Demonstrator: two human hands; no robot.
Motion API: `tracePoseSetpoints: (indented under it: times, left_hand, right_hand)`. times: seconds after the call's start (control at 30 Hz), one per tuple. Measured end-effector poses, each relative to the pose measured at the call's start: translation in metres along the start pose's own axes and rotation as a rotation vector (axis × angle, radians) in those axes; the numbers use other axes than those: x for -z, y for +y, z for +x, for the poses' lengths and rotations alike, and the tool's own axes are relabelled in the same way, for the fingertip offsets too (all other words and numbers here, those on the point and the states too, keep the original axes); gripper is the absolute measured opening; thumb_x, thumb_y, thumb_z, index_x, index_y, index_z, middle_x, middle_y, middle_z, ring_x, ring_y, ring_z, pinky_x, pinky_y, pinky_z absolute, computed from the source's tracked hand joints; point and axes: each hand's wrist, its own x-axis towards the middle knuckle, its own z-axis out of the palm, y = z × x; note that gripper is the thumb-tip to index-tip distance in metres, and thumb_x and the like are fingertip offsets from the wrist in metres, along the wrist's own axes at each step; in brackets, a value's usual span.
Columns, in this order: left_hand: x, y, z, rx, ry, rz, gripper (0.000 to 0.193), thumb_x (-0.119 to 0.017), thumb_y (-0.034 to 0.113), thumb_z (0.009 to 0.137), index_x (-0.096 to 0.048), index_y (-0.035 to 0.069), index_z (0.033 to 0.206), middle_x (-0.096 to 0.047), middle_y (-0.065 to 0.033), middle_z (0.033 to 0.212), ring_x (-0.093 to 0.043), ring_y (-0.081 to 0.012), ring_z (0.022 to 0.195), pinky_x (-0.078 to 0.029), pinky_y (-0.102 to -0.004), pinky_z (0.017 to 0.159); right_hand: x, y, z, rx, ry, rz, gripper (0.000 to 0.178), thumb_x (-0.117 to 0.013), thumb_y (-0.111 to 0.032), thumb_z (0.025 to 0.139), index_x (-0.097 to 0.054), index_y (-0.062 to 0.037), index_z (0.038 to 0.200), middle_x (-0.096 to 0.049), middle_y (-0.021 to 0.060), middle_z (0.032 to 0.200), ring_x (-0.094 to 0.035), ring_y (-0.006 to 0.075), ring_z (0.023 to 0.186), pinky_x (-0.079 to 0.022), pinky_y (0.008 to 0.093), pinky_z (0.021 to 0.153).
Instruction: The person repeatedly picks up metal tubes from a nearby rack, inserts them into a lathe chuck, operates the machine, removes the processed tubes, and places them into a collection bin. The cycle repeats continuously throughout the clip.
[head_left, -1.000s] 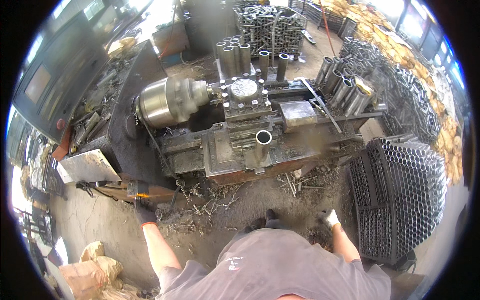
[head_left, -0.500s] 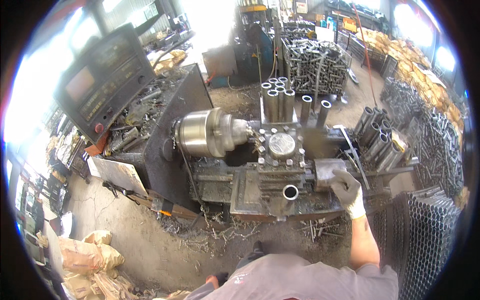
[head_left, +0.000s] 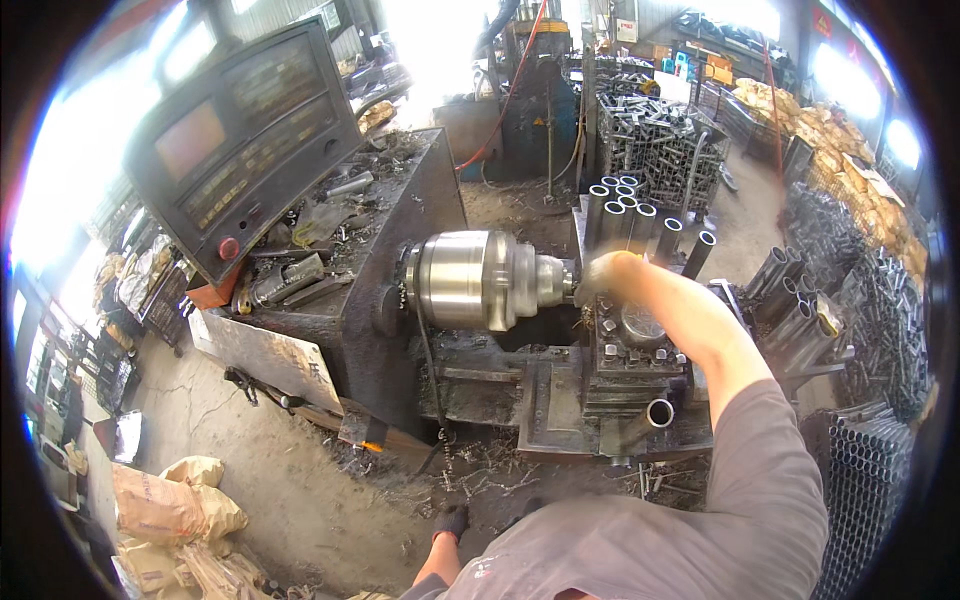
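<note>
1. The right hand [head_left: 597, 280], blurred, is at the narrow right end of the metal chuck [head_left: 468, 280], beside the tool post [head_left: 640, 328]; I cannot tell whether it touches either or grips anything.
2. The left hand [head_left: 452, 520], in a dark glove, is low near the body, well apart from the right hand and the chuck; whether its fingers are closed cannot be told.
3. Upright tubes [head_left: 615, 225] stand just behind the right hand, and a single tube [head_left: 650, 420] is nearer the body, in front of the tool post.
4. Half a second ago the right hand was over the block right of the tool post; now it is left of there, at the chuck's end. The left hand remains low.
</note>
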Motion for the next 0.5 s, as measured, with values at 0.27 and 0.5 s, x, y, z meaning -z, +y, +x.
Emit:
tracePoseSetpoints:
  times: [0.27, 0.5]
  left_hand:
    - [-0.018, -0.006, -0.004, 0.276, -0.072, -0.118, 0.043, -0.066, 0.039, 0.097, -0.071, 0.007, 0.125, -0.075, -0.0192, 0.105, -0.073, -0.0365, 0.100, -0.058, -0.0461, 0.086]
    - [-0.021, -0.058, -0.081, 0.093, -0.413, 0.617, 0.050, -0.056, 0.052, 0.097, -0.075, 0.017, 0.128, -0.069, -0.0236, 0.138, -0.063, -0.0463, 0.131, -0.051, -0.0549, 0.108]
  right_hand:
    - [-0.024, 0.068, 0.027, 0.237, 0.321, 0.039, 0.050, -0.083, -0.005, 0.073, -0.081, -0.0186, 0.121, -0.078, 0.0093, 0.118, -0.072, 0.0290, 0.109, -0.059, 0.0396, 0.098]
    - [-0.013, 0.005, 0.000, 0.205, 0.650, 0.778, 0.028, -0.079, -0.009, 0.085, -0.081, -0.0078, 0.113, -0.078, 0.0048, 0.097, -0.074, 0.0206, 0.079, -0.063, 0.0320, 0.073]
